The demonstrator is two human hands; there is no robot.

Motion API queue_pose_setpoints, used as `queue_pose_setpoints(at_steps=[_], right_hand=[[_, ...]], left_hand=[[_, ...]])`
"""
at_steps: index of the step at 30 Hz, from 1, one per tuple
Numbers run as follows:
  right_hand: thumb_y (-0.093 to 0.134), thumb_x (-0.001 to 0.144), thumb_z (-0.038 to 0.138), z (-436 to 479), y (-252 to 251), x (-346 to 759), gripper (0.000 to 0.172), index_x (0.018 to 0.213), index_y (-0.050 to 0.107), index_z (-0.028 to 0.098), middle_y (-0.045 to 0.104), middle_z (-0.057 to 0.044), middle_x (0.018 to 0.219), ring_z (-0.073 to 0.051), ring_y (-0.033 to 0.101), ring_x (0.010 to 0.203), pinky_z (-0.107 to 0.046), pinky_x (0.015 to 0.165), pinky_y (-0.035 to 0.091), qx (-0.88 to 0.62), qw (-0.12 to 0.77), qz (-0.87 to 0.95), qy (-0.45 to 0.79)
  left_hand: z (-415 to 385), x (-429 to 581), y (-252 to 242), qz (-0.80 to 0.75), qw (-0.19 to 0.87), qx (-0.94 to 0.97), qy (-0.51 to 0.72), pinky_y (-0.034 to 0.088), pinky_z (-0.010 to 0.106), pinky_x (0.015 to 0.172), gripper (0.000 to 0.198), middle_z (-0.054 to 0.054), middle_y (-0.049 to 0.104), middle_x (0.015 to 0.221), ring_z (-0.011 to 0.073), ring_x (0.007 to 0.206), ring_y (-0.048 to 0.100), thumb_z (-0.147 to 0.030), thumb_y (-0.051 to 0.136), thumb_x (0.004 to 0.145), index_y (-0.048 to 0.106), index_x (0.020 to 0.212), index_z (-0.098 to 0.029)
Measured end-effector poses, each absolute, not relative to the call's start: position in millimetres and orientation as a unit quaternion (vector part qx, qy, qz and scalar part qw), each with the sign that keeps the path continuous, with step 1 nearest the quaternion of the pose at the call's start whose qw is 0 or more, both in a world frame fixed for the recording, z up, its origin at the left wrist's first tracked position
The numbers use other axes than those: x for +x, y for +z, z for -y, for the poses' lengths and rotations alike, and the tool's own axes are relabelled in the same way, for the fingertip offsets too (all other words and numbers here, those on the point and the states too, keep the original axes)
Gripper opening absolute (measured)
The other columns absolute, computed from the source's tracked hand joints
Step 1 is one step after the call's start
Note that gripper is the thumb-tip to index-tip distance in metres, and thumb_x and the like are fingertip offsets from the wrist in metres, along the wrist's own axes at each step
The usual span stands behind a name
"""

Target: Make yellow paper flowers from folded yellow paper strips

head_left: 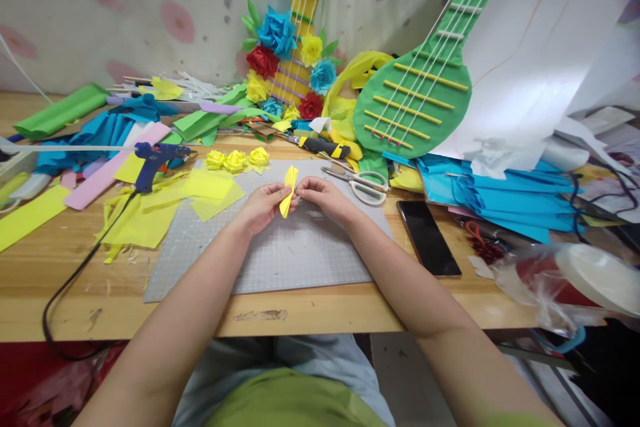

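My left hand [267,205] pinches a folded piece of yellow crepe paper [289,192] upright between thumb and fingers, above the grey cutting mat [200,267]. Close against the paper's right side, my right hand [325,197] has its thumb and fingertips pressed together; what lies between them is hidden. Beyond my hands sit three yellow paper flowers [235,161] in a row. White-handled scissors [369,188] lie to the right of my right hand. Yellow paper sheets [210,187] overlap the mat's left side.
A blue glue gun [150,163] lies left, its cord [80,267] hanging over the table edge. A phone [429,238] rests right of the mat. Behind stand a green paper lute shape [415,103] and a flower-decorated yellow one [290,73]. Blue paper [500,193] fills the right.
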State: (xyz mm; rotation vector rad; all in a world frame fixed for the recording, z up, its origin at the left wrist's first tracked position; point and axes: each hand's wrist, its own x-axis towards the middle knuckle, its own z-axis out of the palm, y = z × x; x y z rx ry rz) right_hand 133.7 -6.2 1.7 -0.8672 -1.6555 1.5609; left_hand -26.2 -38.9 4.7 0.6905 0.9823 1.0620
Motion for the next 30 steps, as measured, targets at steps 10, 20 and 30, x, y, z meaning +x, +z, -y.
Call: queue_pose_setpoints(at_steps=[10, 20, 30], right_hand=[[0.065, 0.065, 0.04, 5.8, -2.1, 128.2, 0.024, 0.07, 0.055, 0.018, 0.057, 0.002, 0.07, -0.009, 0.048, 0.065, -0.026, 0.07, 0.038, -0.349, 0.342, 0.594, 0.639], [0.067, 0.064, 0.037, 11.9, 1.1, 124.4, 0.024, 0.073, 0.053, 0.02, 0.056, 0.003, 0.072, -0.009, 0.05, 0.067, -0.025, 0.069, 0.041, -0.321, 0.374, 0.575, 0.653], [0.063, 0.067, 0.035, 7.2, 0.1, 125.8, 0.019, 0.071, 0.054, 0.019, 0.053, 0.003, 0.07, -0.01, 0.049, 0.068, -0.026, 0.071, 0.041, -0.334, 0.39, 0.63, 0.583]], left_hand=[[36.7, -23.1, 4.3, -0.411, 0.716, 0.29, 0.484, 0.051, 0.017, 0.051, 0.003, 0.001, 0.063, 0.059, 0.007, 0.051, 0.059, -0.013, 0.061, 0.075, 0.061, 0.075, -0.01], [38.4, -25.5, 5.8, -0.415, 0.713, 0.315, 0.469, 0.052, 0.022, 0.05, 0.015, 0.0, 0.063, 0.061, 0.0095, 0.053, 0.06, -0.018, 0.065, 0.072, 0.052, 0.078, -0.014], [35.3, -24.0, -2.3, -0.492, 0.579, 0.385, 0.524, 0.042, 0.019, 0.053, 0.032, -0.006, 0.053, 0.058, 0.0059, 0.054, 0.052, -0.029, 0.076, 0.056, 0.048, 0.067, -0.016]])
